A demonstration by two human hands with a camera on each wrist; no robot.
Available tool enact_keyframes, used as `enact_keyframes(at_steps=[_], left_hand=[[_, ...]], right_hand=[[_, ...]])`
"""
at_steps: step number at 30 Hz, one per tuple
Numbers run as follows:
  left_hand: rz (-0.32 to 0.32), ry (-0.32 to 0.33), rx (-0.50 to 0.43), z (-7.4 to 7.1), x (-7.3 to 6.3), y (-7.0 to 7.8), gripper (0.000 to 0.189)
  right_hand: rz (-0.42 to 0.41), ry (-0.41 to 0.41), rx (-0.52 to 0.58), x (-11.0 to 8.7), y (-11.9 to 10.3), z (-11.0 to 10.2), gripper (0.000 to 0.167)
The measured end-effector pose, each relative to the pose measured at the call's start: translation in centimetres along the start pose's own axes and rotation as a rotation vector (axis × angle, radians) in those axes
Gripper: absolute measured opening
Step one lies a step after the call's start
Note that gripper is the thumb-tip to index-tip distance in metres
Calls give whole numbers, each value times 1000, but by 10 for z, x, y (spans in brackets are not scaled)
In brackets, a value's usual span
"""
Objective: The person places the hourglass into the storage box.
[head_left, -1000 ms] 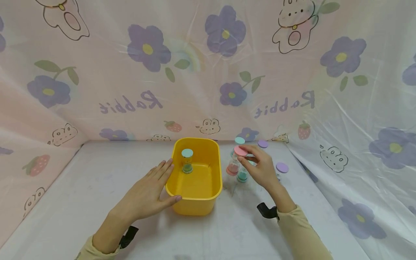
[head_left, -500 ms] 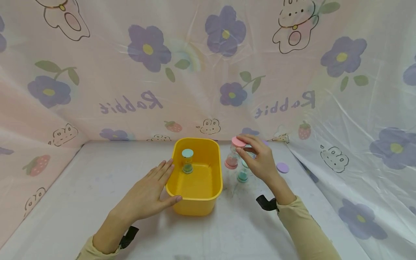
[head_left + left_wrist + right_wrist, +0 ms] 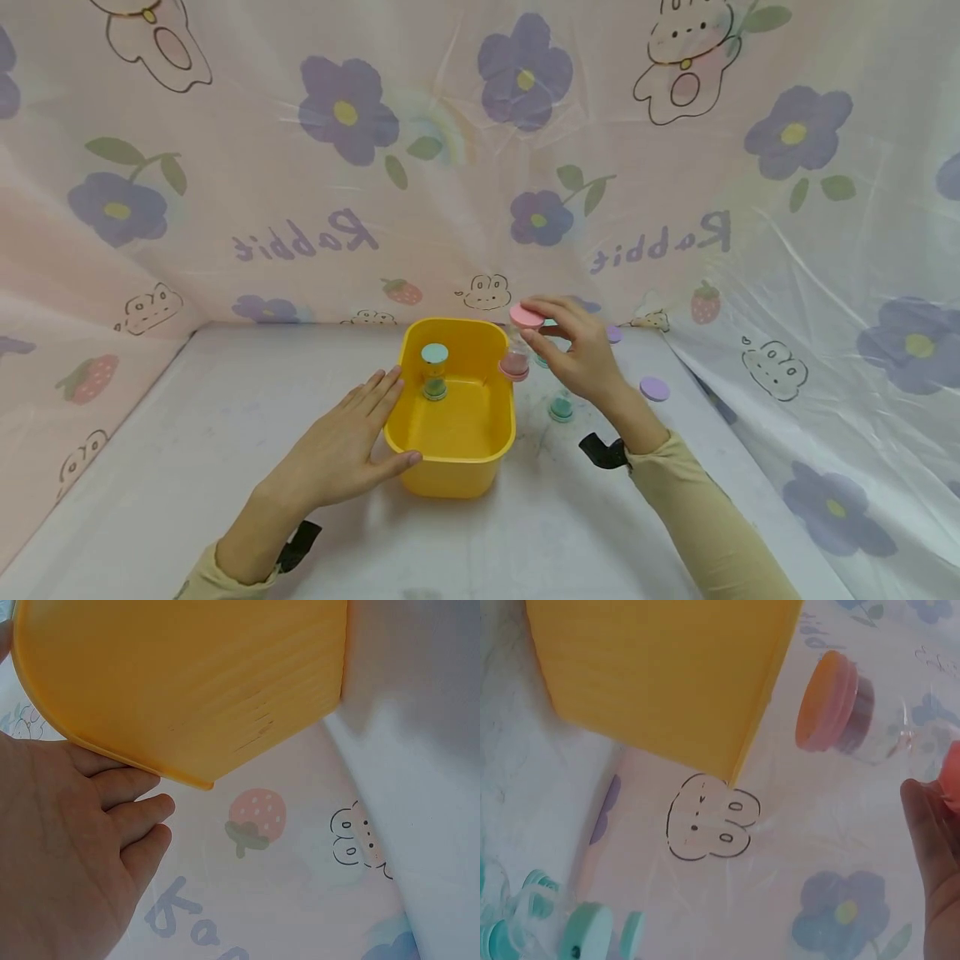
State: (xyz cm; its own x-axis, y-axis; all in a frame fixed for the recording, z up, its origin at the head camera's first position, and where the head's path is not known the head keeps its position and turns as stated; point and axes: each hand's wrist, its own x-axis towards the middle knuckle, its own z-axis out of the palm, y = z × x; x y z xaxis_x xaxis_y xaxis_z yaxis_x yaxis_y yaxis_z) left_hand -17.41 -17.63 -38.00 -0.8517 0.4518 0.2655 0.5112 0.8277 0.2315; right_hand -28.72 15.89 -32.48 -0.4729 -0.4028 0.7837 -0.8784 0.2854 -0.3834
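My right hand pinches a pink sand timer by its pink top cap. The timer is raised beside the right rim of a yellow bin; in the right wrist view its pink base faces the bin wall. Along the bin's left rim rests my left hand, fingers straight and thumb at the near corner. The left wrist view has those fingers loosely against the rim. A teal sand timer stands inside the bin.
Right of the bin stands a teal sand timer, partly behind my right hand. Farther back another teal one is mostly covered. Two purple caps show at the right. A patterned cloth hangs behind the white tabletop.
My right hand has lifted the pink sand timer off the table and carried it left to the bin's right rim. The left hand has stayed on the bin.
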Motion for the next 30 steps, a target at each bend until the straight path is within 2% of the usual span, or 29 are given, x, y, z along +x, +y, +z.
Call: enact_keyframes(at_steps=[7, 12, 30], left_hand=[[0, -6, 5, 0, 0, 0, 97], [-6, -13, 10, 0, 1, -1, 100], [-9, -15, 8, -1, 1, 1, 98]], right_hand=[[-60, -68, 74, 9, -1, 18, 43], [-81, -122, 73, 12, 0, 29, 41], [5, -512, -14, 14, 2, 67, 42]])
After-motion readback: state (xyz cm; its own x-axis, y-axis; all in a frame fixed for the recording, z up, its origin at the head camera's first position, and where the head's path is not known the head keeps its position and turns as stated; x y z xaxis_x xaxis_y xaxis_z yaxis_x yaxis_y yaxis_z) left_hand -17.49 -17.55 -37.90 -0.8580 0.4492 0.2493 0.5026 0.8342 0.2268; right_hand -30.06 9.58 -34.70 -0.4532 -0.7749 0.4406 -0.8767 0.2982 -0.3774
